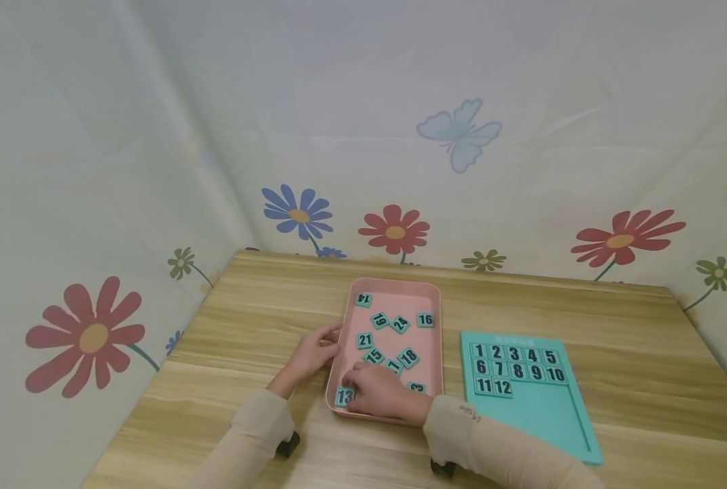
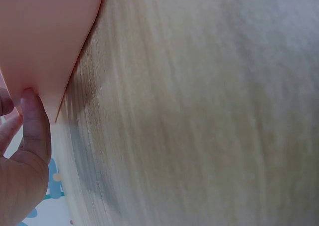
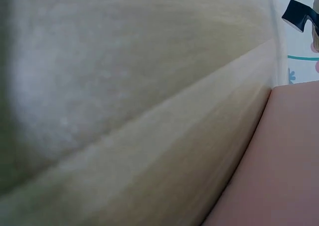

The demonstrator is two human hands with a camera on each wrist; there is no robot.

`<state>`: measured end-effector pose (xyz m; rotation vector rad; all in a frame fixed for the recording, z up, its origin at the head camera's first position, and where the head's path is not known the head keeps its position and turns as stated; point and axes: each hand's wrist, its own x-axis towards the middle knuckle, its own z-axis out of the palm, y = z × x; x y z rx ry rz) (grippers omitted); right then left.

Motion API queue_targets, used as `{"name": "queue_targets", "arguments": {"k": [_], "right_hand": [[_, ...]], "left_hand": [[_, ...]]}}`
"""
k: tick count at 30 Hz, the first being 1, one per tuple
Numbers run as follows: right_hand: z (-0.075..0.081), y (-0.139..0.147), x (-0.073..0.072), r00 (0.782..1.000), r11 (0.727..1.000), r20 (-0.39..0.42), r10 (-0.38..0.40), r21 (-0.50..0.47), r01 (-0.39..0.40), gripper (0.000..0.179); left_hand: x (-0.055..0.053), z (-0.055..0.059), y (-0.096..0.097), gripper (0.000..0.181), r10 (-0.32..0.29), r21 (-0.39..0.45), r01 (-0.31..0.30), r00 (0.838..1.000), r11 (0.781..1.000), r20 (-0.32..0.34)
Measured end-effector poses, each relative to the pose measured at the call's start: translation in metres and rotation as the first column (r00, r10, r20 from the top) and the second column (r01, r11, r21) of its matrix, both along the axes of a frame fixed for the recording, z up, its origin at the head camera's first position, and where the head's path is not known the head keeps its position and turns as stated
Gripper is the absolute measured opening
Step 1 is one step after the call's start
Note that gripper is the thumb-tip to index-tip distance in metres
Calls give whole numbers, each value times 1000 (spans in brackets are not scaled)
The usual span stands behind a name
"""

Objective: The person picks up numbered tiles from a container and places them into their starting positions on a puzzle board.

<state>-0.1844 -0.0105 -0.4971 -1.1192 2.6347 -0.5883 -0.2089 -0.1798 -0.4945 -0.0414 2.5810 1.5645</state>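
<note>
A pink tray holds several teal number tiles. My left hand grips its left side; in the left wrist view the thumb presses the outer wall while other fingers reach the rim. Inside the tray's near left corner, my right hand pinches the number 13 tile at its right side with bent fingers. Tiles 15, 18 and 21 lie just beyond that hand. One tile beside it is partly covered. The right hand is outside the right wrist view.
To the tray's right lies a teal number board with tiles 1 to 12 in rows at its top. Tiles 14, 19, 24 and 16 lie farther back in the tray. A flowered curtain hangs behind the wooden table.
</note>
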Motion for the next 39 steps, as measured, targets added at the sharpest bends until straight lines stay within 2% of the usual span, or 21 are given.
{"name": "queue_targets", "arguments": {"k": [5,14,21,23,25,28,30,32,36,39], "right_hand": [[4,7,1,1000,999,-14,3,-37,-4,36],[26,33,-5,997,996,53,-57,-69,61,34],[41,62,-9,998,991,7,-67,-117,67,34],[42,70,-11,997,986,30,-68,-153,72,33],[44,78,-12,994,980,71,-78,-179,90,34],[49,90,-13,987,975,118,-110,-180,130,35],[52,99,-14,983,974,128,-135,-165,155,35],[55,107,-14,981,973,114,-159,-151,175,34],[60,125,-15,973,964,107,-205,-150,220,31],[63,139,-16,969,959,107,-225,-152,239,31]], "left_hand": [[0,1,1,47,1,5,-1,1000,1000,-2],[0,1,1,46,-1,18,1,1000,1000,1],[-1,-1,2,46,5,21,-5,1000,1000,0],[0,0,2,46,8,24,-8,1000,1000,2],[1,2,2,46,5,27,-5,1000,1000,-2],[9,17,7,45,1,28,-2,1000,1000,5],[10,21,8,46,-1,31,1,1000,1000,7],[10,20,8,46,2,22,-3,1000,1000,11],[1,2,3,46,18,24,-18,1000,1000,21],[0,1,3,46,17,18,-18,999,1000,31]]}}
